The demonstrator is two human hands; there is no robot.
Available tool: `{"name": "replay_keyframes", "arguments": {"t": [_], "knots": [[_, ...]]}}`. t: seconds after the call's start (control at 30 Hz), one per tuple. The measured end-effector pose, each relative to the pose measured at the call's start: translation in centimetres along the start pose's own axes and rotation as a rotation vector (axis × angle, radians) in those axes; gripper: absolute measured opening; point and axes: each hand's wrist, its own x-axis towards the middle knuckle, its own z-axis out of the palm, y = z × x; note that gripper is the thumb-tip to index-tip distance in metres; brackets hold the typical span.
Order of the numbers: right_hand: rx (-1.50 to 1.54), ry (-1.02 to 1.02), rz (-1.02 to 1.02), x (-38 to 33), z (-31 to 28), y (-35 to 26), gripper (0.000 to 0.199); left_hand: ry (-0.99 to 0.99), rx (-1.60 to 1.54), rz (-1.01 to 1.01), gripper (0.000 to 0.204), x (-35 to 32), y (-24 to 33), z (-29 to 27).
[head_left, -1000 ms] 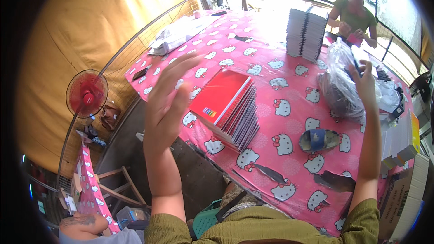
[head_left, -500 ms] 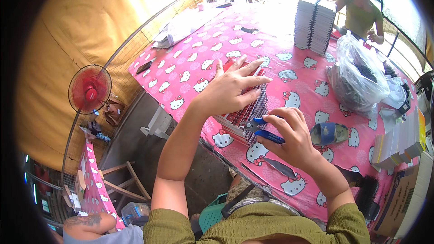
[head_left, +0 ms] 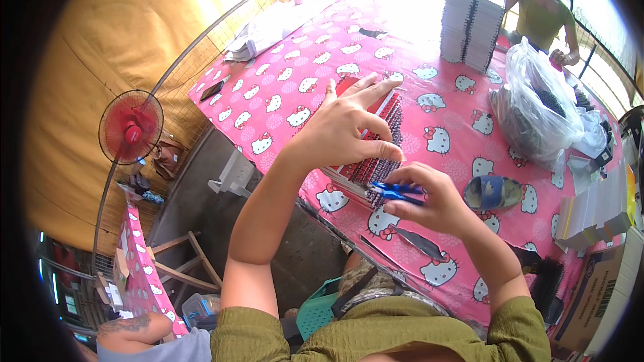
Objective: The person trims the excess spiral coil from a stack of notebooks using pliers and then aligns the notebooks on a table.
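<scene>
The person wears an olive-green top [head_left: 396,335], its cloth finely crinkled all over. The left sleeve [head_left: 248,332] and right sleeve [head_left: 520,325] match it in colour and texture; both are short and loose, with plain edges stopping above the elbows. Below the waist shows a patterned garment [head_left: 372,283], mottled in tan, pale and darker patches, crossed by a dark, flat strap [head_left: 355,293]. The left hand [head_left: 345,127] and right hand [head_left: 433,198] are bare, as are both forearms.
</scene>
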Motion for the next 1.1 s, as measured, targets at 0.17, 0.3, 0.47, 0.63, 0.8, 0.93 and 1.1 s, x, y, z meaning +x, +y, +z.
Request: {"name": "replay_keyframes", "arguments": {"t": [0.17,0.3,0.47,0.63,0.8,0.93,1.1], "knots": [[-0.674,0.323,-0.452,-1.0,0.9,-0.9,0.043,0.048,-0.048,0.045,0.020,0.1,-0.6,0.3],[-0.431,0.166,-0.256,-0.3,0.0,-1.8,0.035,0.006,0.044,0.020,0.021,0.1,-0.1,0.2],[0.431,-0.226,0.497,1.4,-2.2,-1.3,0.036,-0.075,0.165,0.001,0.028,0.4,0.6,0.3],[-0.386,0.137,-0.250,-1.5,-0.6,-0.6,0.039,-0.097,0.188,0.021,0.031,0.4,0.4,-0.2],[-0.641,0.295,-0.443,-1.1,0.1,-0.1,0.043,-0.111,0.199,0.010,0.031,0.6,0.6,0.2],[0.080,-0.036,0.065,0.3,-1.9,0.8,0.036,-0.136,0.225,0.006,0.030,0.7,1.0,0.0],[-0.005,-0.083,0.039,0.6,-1.8,1.0,0.037,-0.181,0.186,-0.003,0.031,0.6,0.4,-0.2]]}}
